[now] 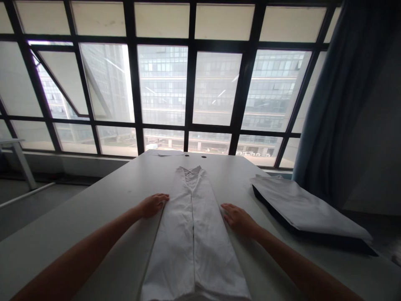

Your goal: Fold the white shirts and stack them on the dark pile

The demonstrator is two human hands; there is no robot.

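Observation:
A long white garment (175, 234), folded into a narrow strip, lies flat on the white table (115, 221). Its two sides meet along a seam-like line down the middle, with a V-shaped opening at the far end. My left hand (153, 205) rests at the garment's left edge, fingers stretched out and touching it. On the opposite side, my right hand (239, 220) lies beside the right edge, its fingers extended and slightly apart. Neither hand grips anything. The garment's exact kind I cannot make out.
To the right, a stack of white cloth (300, 205) lies over something dark (332, 240) on the table. White sheets (163, 153) lie at the far edge, near two dark round holes. Beyond stand a large window (163, 88) and a blue curtain (332, 104).

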